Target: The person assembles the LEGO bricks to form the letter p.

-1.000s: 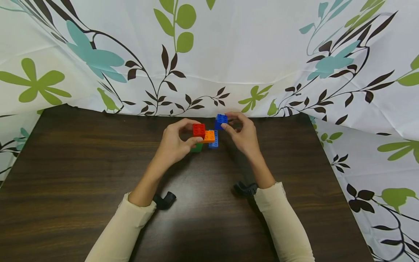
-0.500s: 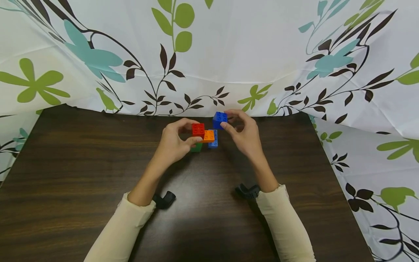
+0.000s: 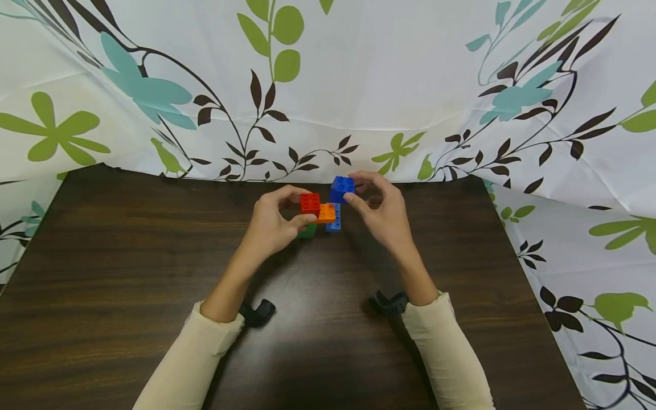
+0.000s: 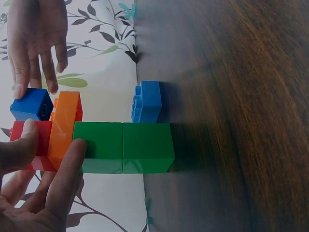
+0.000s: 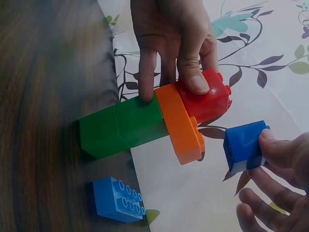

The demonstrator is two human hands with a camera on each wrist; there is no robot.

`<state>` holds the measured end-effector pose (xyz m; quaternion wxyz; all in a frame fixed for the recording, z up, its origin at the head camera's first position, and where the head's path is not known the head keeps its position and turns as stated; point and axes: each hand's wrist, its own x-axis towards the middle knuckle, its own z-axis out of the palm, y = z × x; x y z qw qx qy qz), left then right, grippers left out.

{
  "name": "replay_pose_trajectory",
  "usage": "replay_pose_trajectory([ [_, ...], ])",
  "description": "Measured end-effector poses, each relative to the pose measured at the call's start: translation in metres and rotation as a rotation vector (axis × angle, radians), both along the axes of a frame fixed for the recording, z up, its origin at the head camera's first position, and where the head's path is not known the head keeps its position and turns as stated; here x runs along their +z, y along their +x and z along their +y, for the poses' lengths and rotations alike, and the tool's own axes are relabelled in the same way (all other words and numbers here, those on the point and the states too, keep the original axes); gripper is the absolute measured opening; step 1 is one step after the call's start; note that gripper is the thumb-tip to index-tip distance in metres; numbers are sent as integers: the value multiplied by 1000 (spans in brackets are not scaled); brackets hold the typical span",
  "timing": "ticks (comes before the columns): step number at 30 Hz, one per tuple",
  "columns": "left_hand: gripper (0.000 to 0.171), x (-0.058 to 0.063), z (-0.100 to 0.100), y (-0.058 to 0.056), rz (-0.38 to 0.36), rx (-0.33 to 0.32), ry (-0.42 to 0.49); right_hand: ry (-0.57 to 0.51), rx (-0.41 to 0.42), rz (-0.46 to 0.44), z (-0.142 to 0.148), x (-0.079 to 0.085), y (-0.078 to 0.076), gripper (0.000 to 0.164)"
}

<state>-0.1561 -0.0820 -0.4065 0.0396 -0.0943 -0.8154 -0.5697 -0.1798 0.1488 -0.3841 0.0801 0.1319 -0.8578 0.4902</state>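
Note:
Two green blocks (image 4: 123, 147) are stacked upright, topped by a longer orange block (image 5: 179, 123) that juts out to the right with bare studs. A red block (image 3: 310, 203) sits on the orange one's left part. My left hand (image 3: 274, 222) grips this stack near its top, thumb on the red block and a fingertip by the upper green one. Between thumb and fingers, my right hand (image 3: 381, 210) pinches a dark blue block (image 5: 245, 146). It is held beside the red block, over the orange overhang, with a gap showing in the right wrist view.
A lighter blue block (image 3: 333, 218) with several studs lies on the dark wooden table (image 3: 154, 256), just right of the stack. Behind the table's back edge hangs a white leaf-patterned cloth (image 3: 389, 68). Black straps with small mounts (image 3: 258, 313) show at the wrists.
My right hand has shifted the dark blue block slightly left, closer to the red block. The left hand and the stack have stayed in place.

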Motion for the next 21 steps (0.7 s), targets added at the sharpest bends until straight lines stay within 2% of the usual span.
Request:
replay_pose_trajectory([
  [21, 37, -1, -1, -1, 4, -7, -4, 47, 41, -16, 5, -5, 9, 36],
])
